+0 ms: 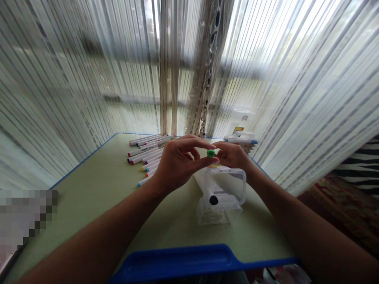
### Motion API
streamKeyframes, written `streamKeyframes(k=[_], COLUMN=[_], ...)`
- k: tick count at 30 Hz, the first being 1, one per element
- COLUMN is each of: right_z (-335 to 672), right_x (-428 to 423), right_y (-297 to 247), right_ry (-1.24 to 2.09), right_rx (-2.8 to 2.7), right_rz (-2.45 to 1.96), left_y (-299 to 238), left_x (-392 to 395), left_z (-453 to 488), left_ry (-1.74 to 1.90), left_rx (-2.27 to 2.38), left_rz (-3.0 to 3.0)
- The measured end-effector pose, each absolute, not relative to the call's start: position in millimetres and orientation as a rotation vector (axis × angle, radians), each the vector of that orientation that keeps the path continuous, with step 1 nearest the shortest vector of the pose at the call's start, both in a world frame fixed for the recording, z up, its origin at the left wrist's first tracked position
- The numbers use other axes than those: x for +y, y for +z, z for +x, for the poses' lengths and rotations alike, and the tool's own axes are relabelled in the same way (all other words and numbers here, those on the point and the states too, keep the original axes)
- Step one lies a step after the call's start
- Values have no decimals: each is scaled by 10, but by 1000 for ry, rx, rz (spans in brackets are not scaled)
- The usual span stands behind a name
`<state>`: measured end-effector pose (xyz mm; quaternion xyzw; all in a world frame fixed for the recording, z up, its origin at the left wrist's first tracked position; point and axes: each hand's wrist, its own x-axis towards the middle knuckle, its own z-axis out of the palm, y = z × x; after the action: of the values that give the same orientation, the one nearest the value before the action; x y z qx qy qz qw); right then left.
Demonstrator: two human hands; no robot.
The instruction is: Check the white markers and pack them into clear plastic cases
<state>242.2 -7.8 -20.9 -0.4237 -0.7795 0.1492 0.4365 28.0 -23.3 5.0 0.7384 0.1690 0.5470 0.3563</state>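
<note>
A marker with a green end (211,153) points toward me, its body mostly hidden behind that end. My left hand (180,161) pinches it between thumb and fingertips. Close against it from the other side, my right hand (231,154) has its fingers bent round the marker, partly hidden behind my left fingertips. Below both hands stands a clear plastic case (245,185), its open side facing me. A marker with a black end (213,200) lies inside the case. To the left of my left hand, several white markers (145,151) with coloured ends lie in a loose row.
Another clear case (239,138) with markers stands at the table's back right. String curtains (133,79) hang behind the pale green table (97,205). A blue tray edge (183,258) runs along the front. Striped cloth (358,169) is at the right.
</note>
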Motion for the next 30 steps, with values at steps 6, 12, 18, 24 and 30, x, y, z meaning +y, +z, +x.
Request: streamKeyframes(k=[6, 12, 18, 24, 30], right_z=[2425, 2424, 2464, 2540, 2509], right_x=[-79, -92, -91, -36, -66], right_y=[-222, -208, -214, -190, -111], right_ry=[401, 411, 396, 169, 350], right_rx=[-1922, -1903, -1895, -1888, -1643], right_rz=[-1041, -1039, -1097, -1140, -1076], left_y=[45, 43, 41, 38, -54], left_x=[-231, -226, -175, 63, 247], left_z=[280, 284, 271, 105, -25], left_ry=[1396, 1427, 1482, 1527, 1389], left_rx=[419, 392, 456, 779, 1001], left_rz=[1928, 1949, 2021, 2142, 2479])
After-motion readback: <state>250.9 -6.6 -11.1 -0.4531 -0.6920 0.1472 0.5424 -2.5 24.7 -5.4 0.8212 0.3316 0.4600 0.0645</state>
